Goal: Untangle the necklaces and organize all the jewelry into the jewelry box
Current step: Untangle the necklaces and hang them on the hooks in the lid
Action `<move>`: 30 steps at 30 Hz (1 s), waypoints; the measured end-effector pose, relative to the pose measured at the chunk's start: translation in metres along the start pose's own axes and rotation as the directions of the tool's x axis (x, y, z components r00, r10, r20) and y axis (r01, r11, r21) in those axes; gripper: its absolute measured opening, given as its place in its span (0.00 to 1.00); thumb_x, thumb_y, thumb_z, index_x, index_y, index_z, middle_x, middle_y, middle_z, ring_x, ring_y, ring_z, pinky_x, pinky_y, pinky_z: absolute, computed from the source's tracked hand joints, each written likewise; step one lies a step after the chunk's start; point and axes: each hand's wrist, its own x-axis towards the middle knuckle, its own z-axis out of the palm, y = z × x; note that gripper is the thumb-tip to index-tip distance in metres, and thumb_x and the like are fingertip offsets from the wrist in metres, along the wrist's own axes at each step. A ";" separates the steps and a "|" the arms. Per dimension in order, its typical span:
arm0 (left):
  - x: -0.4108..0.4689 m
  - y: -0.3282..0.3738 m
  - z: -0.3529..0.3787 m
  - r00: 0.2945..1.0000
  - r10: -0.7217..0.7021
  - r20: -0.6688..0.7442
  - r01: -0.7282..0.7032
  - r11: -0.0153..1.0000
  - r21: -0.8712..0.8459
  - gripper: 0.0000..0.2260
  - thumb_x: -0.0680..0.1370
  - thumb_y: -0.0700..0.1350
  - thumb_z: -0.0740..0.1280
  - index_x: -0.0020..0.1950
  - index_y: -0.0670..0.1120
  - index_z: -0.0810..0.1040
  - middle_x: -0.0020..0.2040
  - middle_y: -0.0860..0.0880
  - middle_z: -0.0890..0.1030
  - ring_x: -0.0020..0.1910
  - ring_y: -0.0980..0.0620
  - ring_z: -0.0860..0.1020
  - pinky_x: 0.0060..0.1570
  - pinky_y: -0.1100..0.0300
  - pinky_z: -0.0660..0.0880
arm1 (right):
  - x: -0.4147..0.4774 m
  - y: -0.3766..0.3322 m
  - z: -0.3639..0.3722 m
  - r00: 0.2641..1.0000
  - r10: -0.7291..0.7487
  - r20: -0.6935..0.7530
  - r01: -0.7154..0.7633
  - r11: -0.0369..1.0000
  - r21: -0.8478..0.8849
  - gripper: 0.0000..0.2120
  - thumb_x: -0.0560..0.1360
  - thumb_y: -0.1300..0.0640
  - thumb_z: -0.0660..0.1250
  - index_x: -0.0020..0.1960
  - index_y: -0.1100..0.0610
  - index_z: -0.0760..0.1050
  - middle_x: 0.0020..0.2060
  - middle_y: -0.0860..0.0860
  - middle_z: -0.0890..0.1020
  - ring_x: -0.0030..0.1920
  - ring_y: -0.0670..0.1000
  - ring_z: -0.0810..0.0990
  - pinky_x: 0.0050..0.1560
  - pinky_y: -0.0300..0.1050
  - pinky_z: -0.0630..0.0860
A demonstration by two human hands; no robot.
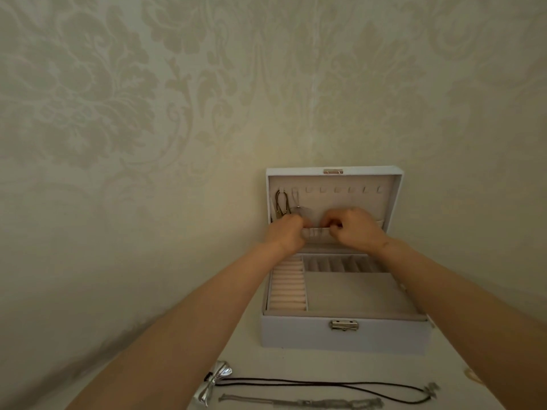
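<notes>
Hanging step. The left hand [288, 233] and right hand [355, 229], fingers curled, pinch the rim of the pocket [318, 232] in the upright lid of the jewelry box [346, 340]. Two necklaces [281, 207] hang on hooks just above. Whether either hand also holds a chain cannot be told. Likely next: tuck the hanging ends into the pocket, then fetch the cord necklace [325, 382] and silver chain [296, 402] lying on the table [296, 365] in front of the box.

You can read nothing here: the box [346, 338], its clasp [344, 324] and the wall [148, 113] show no legible letters, numbers, brands or signs.
</notes>
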 end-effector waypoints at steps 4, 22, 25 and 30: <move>0.001 0.002 0.002 0.993 -0.011 -0.115 0.020 0.997 0.074 0.11 0.79 0.45 0.62 0.59 0.49 0.79 0.57 0.43 0.80 0.57 0.42 0.77 0.50 0.53 0.73 | -0.003 0.004 0.003 0.995 -0.054 0.081 0.063 0.992 -0.106 0.18 0.72 0.55 0.67 0.61 0.46 0.75 0.52 0.48 0.83 0.51 0.53 0.81 0.50 0.46 0.76; 0.005 0.003 0.002 0.986 -0.082 -0.147 0.077 0.996 -0.044 0.13 0.81 0.50 0.59 0.55 0.46 0.81 0.53 0.42 0.81 0.55 0.42 0.76 0.48 0.54 0.72 | 0.010 -0.005 0.003 0.928 0.152 -0.341 -0.085 0.976 0.202 0.04 0.69 0.65 0.71 0.40 0.57 0.81 0.37 0.54 0.83 0.41 0.55 0.81 0.42 0.46 0.75; 0.004 0.003 0.001 0.988 -0.077 -0.136 0.071 0.996 -0.050 0.14 0.81 0.49 0.59 0.54 0.44 0.81 0.53 0.41 0.81 0.55 0.41 0.77 0.47 0.54 0.71 | 0.016 -0.002 -0.002 0.883 -0.178 -0.434 0.091 0.973 -0.214 0.08 0.58 0.68 0.76 0.32 0.59 0.80 0.33 0.56 0.78 0.36 0.59 0.77 0.36 0.45 0.70; 0.004 0.003 0.000 0.988 -0.077 -0.136 0.066 0.994 -0.084 0.12 0.81 0.47 0.60 0.57 0.44 0.79 0.54 0.42 0.81 0.56 0.41 0.76 0.50 0.54 0.72 | 0.017 -0.005 0.002 0.951 -0.160 -0.265 0.119 0.979 -0.166 0.12 0.64 0.73 0.67 0.44 0.62 0.75 0.43 0.58 0.77 0.39 0.60 0.76 0.34 0.46 0.68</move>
